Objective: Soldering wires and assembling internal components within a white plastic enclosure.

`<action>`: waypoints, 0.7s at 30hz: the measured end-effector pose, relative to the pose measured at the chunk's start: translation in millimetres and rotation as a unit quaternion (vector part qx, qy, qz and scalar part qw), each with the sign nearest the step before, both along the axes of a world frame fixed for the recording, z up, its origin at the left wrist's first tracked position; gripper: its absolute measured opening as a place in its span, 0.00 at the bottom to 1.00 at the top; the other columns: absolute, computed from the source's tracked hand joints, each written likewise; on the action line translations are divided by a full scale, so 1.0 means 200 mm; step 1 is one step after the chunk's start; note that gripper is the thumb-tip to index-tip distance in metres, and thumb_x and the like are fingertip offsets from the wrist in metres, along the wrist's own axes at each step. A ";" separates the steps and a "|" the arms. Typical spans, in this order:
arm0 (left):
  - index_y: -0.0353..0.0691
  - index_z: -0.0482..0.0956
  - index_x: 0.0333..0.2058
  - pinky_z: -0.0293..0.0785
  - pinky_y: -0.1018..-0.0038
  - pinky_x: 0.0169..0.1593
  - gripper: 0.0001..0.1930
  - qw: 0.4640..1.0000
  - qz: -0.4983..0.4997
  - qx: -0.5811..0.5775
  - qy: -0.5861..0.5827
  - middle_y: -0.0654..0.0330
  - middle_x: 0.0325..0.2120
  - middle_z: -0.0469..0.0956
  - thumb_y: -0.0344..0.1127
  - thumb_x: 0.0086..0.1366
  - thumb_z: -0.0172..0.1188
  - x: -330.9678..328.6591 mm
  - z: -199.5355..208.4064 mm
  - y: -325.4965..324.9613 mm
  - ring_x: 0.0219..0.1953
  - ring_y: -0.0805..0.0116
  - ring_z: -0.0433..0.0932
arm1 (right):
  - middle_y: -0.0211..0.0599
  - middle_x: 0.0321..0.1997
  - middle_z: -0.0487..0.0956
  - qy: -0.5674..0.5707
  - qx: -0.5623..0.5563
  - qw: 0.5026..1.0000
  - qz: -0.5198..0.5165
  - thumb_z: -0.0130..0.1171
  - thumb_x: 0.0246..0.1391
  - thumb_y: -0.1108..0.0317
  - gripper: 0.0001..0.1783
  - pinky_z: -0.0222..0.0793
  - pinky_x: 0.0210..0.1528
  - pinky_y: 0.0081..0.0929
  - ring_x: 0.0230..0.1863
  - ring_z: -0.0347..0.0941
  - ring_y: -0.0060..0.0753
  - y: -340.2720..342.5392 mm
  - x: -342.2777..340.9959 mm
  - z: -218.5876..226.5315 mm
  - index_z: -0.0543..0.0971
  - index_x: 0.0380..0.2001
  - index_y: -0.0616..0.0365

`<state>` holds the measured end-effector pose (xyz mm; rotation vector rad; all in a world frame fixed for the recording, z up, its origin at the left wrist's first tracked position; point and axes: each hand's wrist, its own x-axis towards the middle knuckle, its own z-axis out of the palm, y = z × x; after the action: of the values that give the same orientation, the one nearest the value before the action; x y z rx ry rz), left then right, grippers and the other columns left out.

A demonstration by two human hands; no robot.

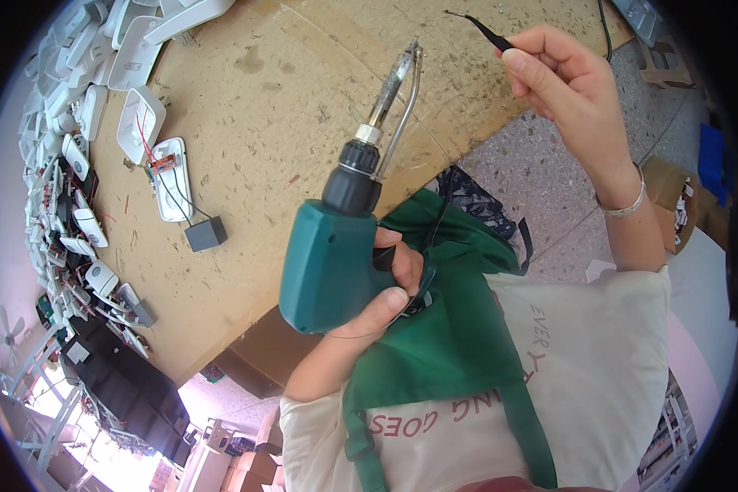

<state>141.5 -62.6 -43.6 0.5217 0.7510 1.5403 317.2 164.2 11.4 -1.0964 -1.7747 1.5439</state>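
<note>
Far left: white plastic casings point(135, 61), heaped along the edge of the worktable point(238, 139).

Next: open white shell point(129, 131), on the table just beside a white cover point(173, 203) that carries a small circuit board with red wires; dark leads run from it to a black block point(206, 234). All lie left of both hands, touched by neither.

Centre: soldering gun point(328, 266), green body, black collar, metal tip with a thin tube alongside. Held by its handle, body to the left of the gripping hand, tip pointing away from the wearer; contact between tip and table cannot be told.

Left hand point(402, 266): closed around that handle, fingers at the black trigger, in front of a green apron point(459, 344).

Right of centre: black hand tool point(494, 37), slim, bent tip, reaching leftward from the right hand, apart from the gun's tip.

Right hand point(562, 86): pinching this tool between thumb and fingers; bracelet point(627, 207) at wrist.

Far right: cardboard box point(671, 234), on the floor.
</note>
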 end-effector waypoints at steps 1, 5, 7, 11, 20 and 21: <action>0.41 0.63 0.53 0.63 0.70 0.30 0.30 1.000 0.002 0.000 0.001 0.62 0.25 0.67 0.41 0.53 0.64 0.00 0.00 0.01 0.23 0.70 0.68 | 0.23 0.23 0.72 -0.055 0.109 0.992 -0.001 0.54 0.60 0.69 0.09 0.49 0.20 0.07 0.19 0.58 0.06 -0.01 0.00 0.00 0.75 0.41 0.63; 0.40 0.63 0.53 0.62 0.70 0.29 0.30 0.999 0.023 0.010 -0.046 0.62 0.23 0.67 0.42 0.54 0.62 0.01 -0.01 0.02 0.21 0.70 0.68 | 0.24 0.25 0.74 -0.058 0.124 0.990 0.018 0.55 0.59 0.71 0.08 0.52 0.23 0.07 0.23 0.61 0.06 -0.06 0.01 0.03 0.75 0.41 0.63; 0.40 0.63 0.53 0.62 0.70 0.28 0.30 0.998 0.027 0.016 -0.056 0.62 0.23 0.67 0.43 0.54 0.62 0.01 -0.01 0.03 0.20 0.70 0.68 | 0.25 0.25 0.74 -0.041 0.141 0.989 0.016 0.56 0.58 0.74 0.08 0.58 0.25 0.08 0.25 0.65 0.09 -0.10 0.00 0.01 0.75 0.40 0.63; 0.40 0.64 0.53 0.62 0.70 0.27 0.30 0.996 0.013 0.017 -0.083 0.62 0.23 0.67 0.44 0.54 0.62 0.01 -0.02 0.03 0.20 0.70 0.68 | 0.25 0.26 0.75 -0.029 0.227 0.973 -0.015 0.58 0.56 0.76 0.08 0.62 0.28 0.10 0.28 0.68 0.12 -0.15 -0.03 -0.02 0.75 0.40 0.65; 0.41 0.64 0.53 0.62 0.71 0.26 0.30 0.996 0.016 0.020 -0.084 0.62 0.22 0.68 0.44 0.54 0.62 0.01 -0.01 0.02 0.20 0.70 0.68 | 0.34 0.27 0.77 -0.088 0.446 0.890 0.023 0.61 0.52 0.77 0.07 0.64 0.27 0.15 0.25 0.70 0.20 -0.13 -0.08 0.00 0.77 0.36 0.66; 0.41 0.64 0.53 0.62 0.71 0.26 0.30 0.996 0.015 0.023 -0.085 0.62 0.22 0.68 0.44 0.54 0.62 0.01 -0.02 0.02 0.20 0.70 0.68 | 0.35 0.27 0.77 -0.088 0.451 0.888 0.024 0.61 0.52 0.77 0.07 0.64 0.27 0.15 0.25 0.70 0.20 -0.13 -0.09 -0.01 0.78 0.36 0.66</action>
<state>143.5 -59.1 -46.9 0.4080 0.5953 1.6114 300.1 138.0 10.1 -0.7099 -2.2676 0.4726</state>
